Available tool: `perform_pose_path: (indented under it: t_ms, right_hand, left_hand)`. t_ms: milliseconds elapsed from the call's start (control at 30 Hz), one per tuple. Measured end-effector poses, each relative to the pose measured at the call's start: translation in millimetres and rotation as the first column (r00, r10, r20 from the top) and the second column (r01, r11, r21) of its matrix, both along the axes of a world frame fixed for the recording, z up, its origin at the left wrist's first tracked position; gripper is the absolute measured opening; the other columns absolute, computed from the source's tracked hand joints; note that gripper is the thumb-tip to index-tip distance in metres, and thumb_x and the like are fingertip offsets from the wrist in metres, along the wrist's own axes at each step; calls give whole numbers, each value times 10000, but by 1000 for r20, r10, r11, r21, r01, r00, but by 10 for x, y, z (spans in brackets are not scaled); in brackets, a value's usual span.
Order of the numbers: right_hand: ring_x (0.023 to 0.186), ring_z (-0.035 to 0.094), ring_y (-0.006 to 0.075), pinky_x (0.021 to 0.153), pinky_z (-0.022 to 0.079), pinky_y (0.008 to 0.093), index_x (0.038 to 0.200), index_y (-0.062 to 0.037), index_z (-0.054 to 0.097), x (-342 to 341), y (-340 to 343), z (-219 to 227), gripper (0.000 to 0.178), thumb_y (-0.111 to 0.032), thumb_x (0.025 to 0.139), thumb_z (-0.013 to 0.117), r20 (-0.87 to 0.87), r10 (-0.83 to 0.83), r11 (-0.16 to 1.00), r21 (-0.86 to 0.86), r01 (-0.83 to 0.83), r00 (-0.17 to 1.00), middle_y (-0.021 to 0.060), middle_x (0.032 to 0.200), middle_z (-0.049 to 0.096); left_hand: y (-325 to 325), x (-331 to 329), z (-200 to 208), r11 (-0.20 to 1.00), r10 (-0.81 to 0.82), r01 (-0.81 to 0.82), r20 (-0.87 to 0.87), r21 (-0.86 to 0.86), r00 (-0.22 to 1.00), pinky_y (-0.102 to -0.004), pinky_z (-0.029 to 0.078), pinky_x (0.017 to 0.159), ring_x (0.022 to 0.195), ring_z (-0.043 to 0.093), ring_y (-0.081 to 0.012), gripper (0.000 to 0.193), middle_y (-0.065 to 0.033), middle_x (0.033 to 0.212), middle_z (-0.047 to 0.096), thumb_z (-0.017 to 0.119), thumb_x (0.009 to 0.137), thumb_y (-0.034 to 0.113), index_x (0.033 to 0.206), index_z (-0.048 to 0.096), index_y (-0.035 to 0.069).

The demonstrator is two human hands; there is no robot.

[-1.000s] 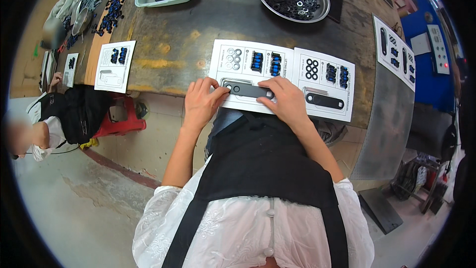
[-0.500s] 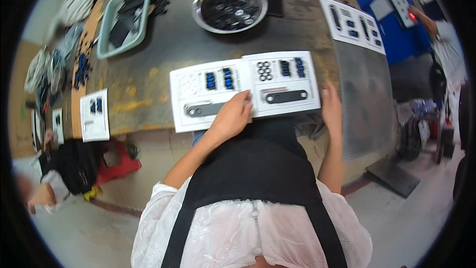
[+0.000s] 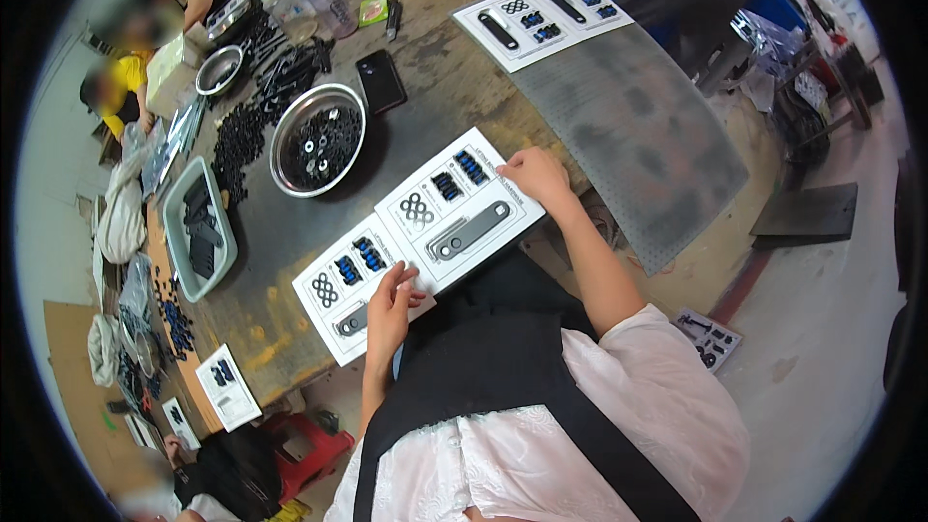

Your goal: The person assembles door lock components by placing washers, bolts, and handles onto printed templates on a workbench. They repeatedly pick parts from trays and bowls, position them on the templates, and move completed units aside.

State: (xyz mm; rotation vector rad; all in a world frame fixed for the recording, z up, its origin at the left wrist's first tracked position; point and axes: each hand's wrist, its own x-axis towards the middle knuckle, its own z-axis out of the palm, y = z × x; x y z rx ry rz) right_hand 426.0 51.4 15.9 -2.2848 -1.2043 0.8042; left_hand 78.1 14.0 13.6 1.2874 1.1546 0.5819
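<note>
Two white cards lie side by side at the table's front edge, a left card (image 3: 307, 282) and a right card (image 3: 483, 249). Each carries black rings, rows of blue-and-black small parts and a long dark grey bar-shaped piece. My left hand (image 3: 389, 311) rests over the lower edge where the two cards meet, its fingers spread and partly curled, gripping nothing that shows. At the upper right edge of the right card, my right hand (image 3: 537, 178) pinches the card between thumb and fingers.
Behind the cards stands a metal bowl (image 3: 277, 157) of small black parts, with a black phone (image 3: 381, 80) beside it. A pale green bin (image 3: 230, 261) is at left. More cards (image 3: 517, 60) lie at far right by a grey mat (image 3: 628, 126). Other people sit along the table.
The view has turned, so the table now slants. My right hand has gone from beside the right card to pinching its edge. My left hand stays near the seam.
</note>
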Motion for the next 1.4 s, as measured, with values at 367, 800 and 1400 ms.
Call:
perform_pose_path:
  t_ms: [367, 800, 1400]
  right_hand:
    - [933, 712, 313, 833, 542, 419, 983, -152, 803, 575, -211, 59, 332, -439, 820, 767, -3, -139, 990, -13, 139, 990, 106, 973, 762]
    - [978, 717, 340, 856, 542, 436, 1029, -122, 798, 1744, -1099, -31, 375, -434, 830, 737, 180, -478, 865, -73, 496, 860, 135, 1001, 764]
    - [610, 734, 196, 471, 561, 262, 825, 116, 706, 1743, -2158, -60, 302, -176, 892, 738, -234, -774, 612, -40, 790, 588, 164, 813, 741]
  left_hand:
    - [-62, 27, 268, 986, 3, 2, -25, 166, 1000, -291, 549, 805, 907, 680, -159, 390, -120, 1266, 661, 545, 1014, 77, 1397, 521, 8]
    - [153, 605, 495, 922, -297, 308, -79, 236, 951, -280, 544, 831, 933, 701, -169, 279, -87, 1150, 659, 565, 1002, 59, 1269, 638, 29]
    - [171, 458, 262, 953, -271, 271, -15, 137, 962, -273, 523, 834, 915, 672, -147, 243, -71, 1127, 671, 549, 1026, 74, 1230, 655, -5]
